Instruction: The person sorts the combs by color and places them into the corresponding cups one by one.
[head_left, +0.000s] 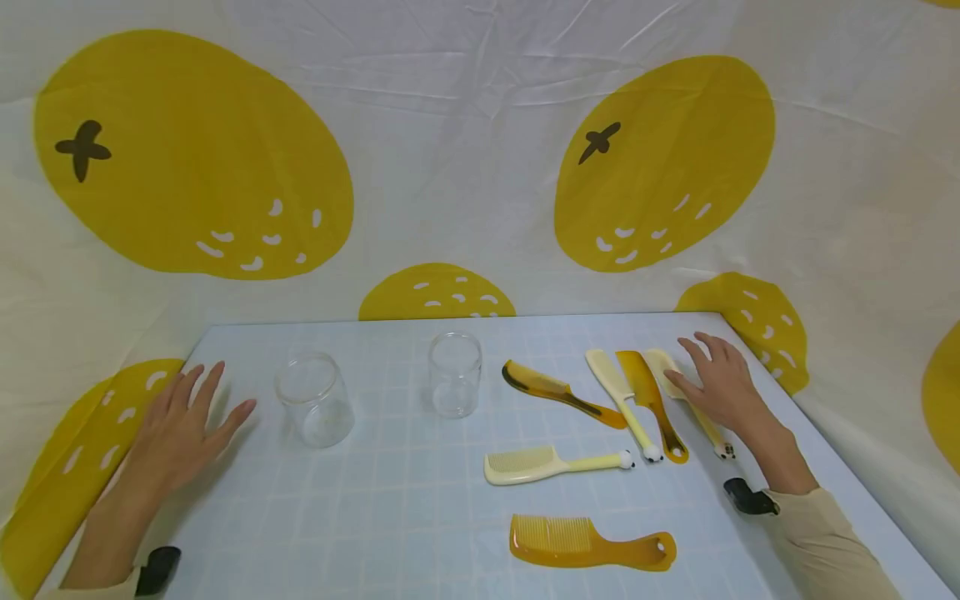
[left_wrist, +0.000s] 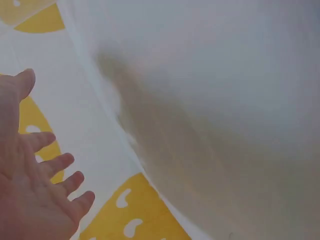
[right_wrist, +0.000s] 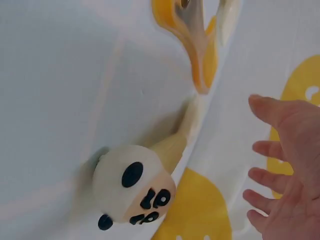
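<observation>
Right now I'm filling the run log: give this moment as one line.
left hand: open, flat on table | right hand: open, over cream comb | glass jars: two, upright, untouched | combs: six, lying flat

6 combs (head_left: 560,392), 2 glass cups (head_left: 315,399), 2 hands (head_left: 180,429).

No readable text, label, brand or number shows on anything in these views.

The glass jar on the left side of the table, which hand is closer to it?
Left. The left hand lies flat just beside the left glass jar, apart from it; the right hand rests on the combs across the table.
</observation>
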